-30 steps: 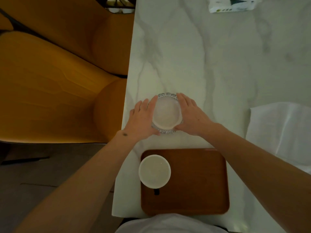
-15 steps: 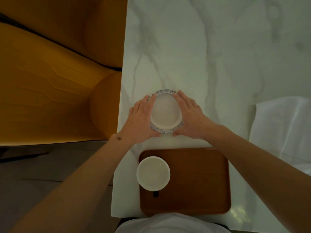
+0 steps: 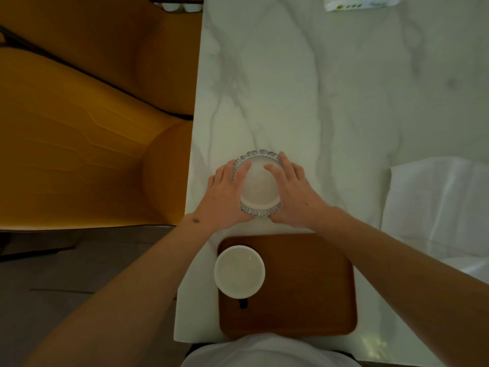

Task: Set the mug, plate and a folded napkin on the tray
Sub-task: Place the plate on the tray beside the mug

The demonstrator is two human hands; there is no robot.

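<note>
White marble-veined desk [image 3: 304, 88], ochre-yellow moulded chair [image 3: 87, 144] just beside its left edge, dim grey floor below. Rectangular brown wooden tray [image 3: 304, 292] at the near edge; round white ceramic mug [image 3: 239, 271] already set in its left part. White cloth napkin [image 3: 444, 207], loosely laid out at right, well apart from the tray. Step in hand: the plate, 2nd of 3 items. Small clear glass plate with scalloped rim [image 3: 260, 188] on the desk just beyond the tray, left hand [image 3: 225, 193] and right hand [image 3: 293, 193] each with grip closed on its sides. Next, judged: lift level, draw back to the tray's bare right part, clear of the mug.
</note>
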